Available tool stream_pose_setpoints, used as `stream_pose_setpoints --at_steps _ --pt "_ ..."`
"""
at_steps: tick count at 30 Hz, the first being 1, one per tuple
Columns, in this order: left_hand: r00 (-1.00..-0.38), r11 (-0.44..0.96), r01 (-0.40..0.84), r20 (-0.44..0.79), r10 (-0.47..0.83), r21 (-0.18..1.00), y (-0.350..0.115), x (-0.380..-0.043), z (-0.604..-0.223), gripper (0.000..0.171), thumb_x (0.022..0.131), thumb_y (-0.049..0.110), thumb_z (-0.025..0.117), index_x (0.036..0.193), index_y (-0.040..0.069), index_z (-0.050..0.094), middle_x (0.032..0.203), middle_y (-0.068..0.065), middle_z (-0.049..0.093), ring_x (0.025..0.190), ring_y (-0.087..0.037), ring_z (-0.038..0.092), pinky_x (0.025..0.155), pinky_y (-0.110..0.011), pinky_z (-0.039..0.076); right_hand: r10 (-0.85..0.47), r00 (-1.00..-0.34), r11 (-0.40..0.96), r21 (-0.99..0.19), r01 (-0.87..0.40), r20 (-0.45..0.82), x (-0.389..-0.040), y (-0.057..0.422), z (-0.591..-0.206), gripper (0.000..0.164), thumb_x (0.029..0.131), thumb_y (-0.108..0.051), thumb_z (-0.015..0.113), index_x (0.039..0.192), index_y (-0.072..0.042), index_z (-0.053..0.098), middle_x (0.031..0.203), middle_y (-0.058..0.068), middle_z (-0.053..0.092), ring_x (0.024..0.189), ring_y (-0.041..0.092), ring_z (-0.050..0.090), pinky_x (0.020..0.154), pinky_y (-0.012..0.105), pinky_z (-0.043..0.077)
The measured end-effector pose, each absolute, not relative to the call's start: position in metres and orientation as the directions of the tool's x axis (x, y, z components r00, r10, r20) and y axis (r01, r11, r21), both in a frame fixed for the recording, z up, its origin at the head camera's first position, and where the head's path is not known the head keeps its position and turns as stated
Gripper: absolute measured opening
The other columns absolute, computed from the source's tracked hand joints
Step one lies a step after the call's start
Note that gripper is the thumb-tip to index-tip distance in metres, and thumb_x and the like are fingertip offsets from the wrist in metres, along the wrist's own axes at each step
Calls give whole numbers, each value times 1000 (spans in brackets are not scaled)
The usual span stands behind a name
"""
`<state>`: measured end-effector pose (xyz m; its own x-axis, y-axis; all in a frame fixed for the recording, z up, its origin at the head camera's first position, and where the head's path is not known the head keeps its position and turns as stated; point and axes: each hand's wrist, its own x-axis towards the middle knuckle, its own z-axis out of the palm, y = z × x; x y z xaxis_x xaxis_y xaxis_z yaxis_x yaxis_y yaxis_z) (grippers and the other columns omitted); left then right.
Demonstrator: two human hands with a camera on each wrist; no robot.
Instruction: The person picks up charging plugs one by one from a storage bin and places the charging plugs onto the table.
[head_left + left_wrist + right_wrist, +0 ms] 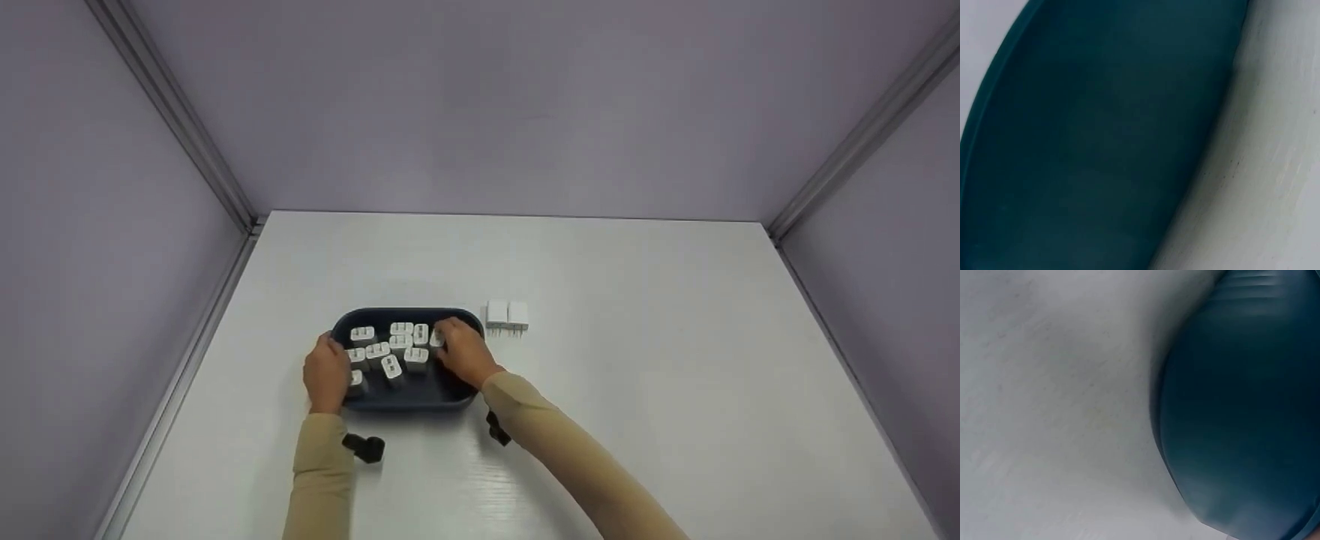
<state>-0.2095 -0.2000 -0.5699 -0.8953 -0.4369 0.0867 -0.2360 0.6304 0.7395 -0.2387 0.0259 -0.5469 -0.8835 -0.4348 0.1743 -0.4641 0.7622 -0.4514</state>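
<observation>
A dark blue basin (439,391) holds several small white plug-like blocks (416,354) with slotted faces turned up. At its left rim, my left hand (327,375) grips the basin's edge. My right hand (466,354) reaches over the right side, and its fingers pinch a white block (437,339) inside the basin, partly hidden by the hand. Only the basin's outer wall (1095,135) fills most of the left wrist view. The right wrist view likewise shows the basin's outer wall (1241,410), with a sliver of skin at the lower right corner.
Two white blocks (497,313) with metal prongs lie side by side on the white table (637,360), just right of the basin. Grey-purple panels (487,112) enclose the table at the back and both sides.
</observation>
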Motion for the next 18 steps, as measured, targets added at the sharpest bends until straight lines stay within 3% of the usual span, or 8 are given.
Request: stream_pose_setpoints --at_steps 4,12,18 --pt "-896 620 -253 63 -440 743 -200 -209 -568 44 102 15 29 130 -11 51 120 -35 61 104 -50 62 89 -58 48 -426 -886 771 -439 -461 181 -238 25 -546 25 85 -7 69 108 1 64 100 11 66 92 21 65 81 30 55" --pt "-892 616 -258 61 -447 744 -201 -212 -568 45 101 15 29 130 -11 51 123 -34 60 110 -50 61 92 -57 47 -430 -893 788 -428 -442 131 -236 26 -541 36 82 -12 73 113 3 65 104 13 66 95 23 65 84 32 55" --pt "-884 625 -248 91 -458 740 -203 -212 -569 42 101 13 31 127 -11 54 120 -34 62 107 -50 62 89 -57 48 -456 -885 782 -433 -449 93 -235 25 -538 24 77 -6 72 98 4 69 91 12 64 78 18 57 71 32 53"
